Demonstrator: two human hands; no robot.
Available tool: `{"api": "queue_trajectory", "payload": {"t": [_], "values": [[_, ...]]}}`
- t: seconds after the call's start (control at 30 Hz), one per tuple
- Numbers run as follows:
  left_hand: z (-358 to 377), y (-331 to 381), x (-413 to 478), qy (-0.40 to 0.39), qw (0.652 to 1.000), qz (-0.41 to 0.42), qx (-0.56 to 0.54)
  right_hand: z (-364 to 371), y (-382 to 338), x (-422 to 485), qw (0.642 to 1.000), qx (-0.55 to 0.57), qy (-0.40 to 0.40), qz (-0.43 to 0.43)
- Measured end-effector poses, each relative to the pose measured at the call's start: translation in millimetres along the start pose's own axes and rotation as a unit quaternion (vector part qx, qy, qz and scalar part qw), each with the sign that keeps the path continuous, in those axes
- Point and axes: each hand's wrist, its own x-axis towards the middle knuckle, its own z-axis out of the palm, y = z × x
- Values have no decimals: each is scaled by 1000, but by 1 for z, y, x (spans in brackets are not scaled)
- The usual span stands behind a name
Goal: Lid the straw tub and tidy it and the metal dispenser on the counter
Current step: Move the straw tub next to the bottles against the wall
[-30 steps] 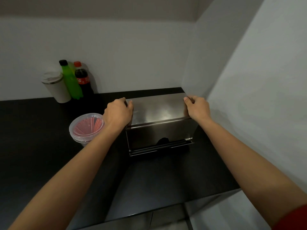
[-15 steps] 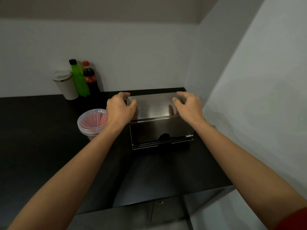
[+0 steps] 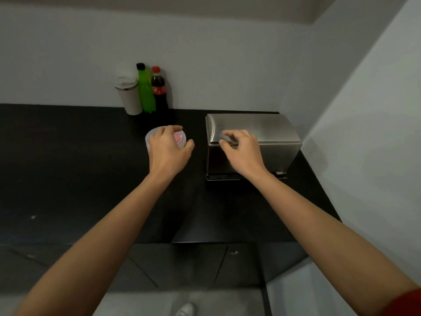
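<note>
The straw tub (image 3: 179, 138), a clear round tub with its lid on and red straws showing through, stands on the black counter (image 3: 68, 160). My left hand (image 3: 168, 151) is spread over it, fingers curved past the far rim and thumb just off its right side; I cannot tell whether it touches. The metal dispenser (image 3: 273, 131), a brushed steel box, sits to the right in the corner against the walls. My right hand (image 3: 241, 151) hovers at the dispenser's front top edge, fingers loosely curled and apart, holding nothing.
A white tumbler (image 3: 129, 96), a green bottle (image 3: 145, 92) and a cola bottle (image 3: 158, 90) stand against the back wall, just behind the tub. A wall closes the right side. The counter's front edge (image 3: 136, 241) runs above dark cabinet doors.
Both hands have come off the dispenser's sides. My left hand has moved left onto the straw tub and my right hand has pulled back to the front edge. The view has backed away.
</note>
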Motion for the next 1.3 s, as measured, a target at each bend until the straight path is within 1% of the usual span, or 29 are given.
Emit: {"api": "queue_trajectory", "payload": {"t": [0.2, 0.27, 0.33, 0.43, 0.53, 0.6, 0.7, 0.77, 0.93, 1.13, 1.3], "values": [[-20, -32, 15, 5, 998, -9, 56, 42, -36, 11, 999, 11, -16, -25], [-25, -44, 23, -15, 999, -6, 49, 57, -48, 17, 999, 18, -21, -33], [-28, -55, 33, -44, 999, -3, 16, 72, -57, 24, 999, 33, -29, -27], [-28, -72, 48, -82, 996, -12, -38, 92, -64, 35, 997, 50, -51, 15], [-26, -90, 60, -136, 988, -22, -70, 111, -64, 44, 993, 23, -97, 65], [-23, -103, 65, -186, 979, -17, -86, 120, -63, 47, 987, 12, -124, 104], [-18, -119, 69, -266, 953, -5, -144, 130, -59, 47, 979, 39, -127, 156], [-12, -128, 71, -287, 946, 8, -150, 134, -57, 49, 974, 62, -117, 182], [3, -143, 77, -259, 952, 30, -159, 141, -54, 54, 966, 100, -84, 223], [16, -147, 86, -200, 963, 71, -168, 153, -49, 60, 966, 125, -34, 223], [28, -145, 100, -172, 968, 52, -176, 160, -44, 78, 968, 123, -14, 219]]}}
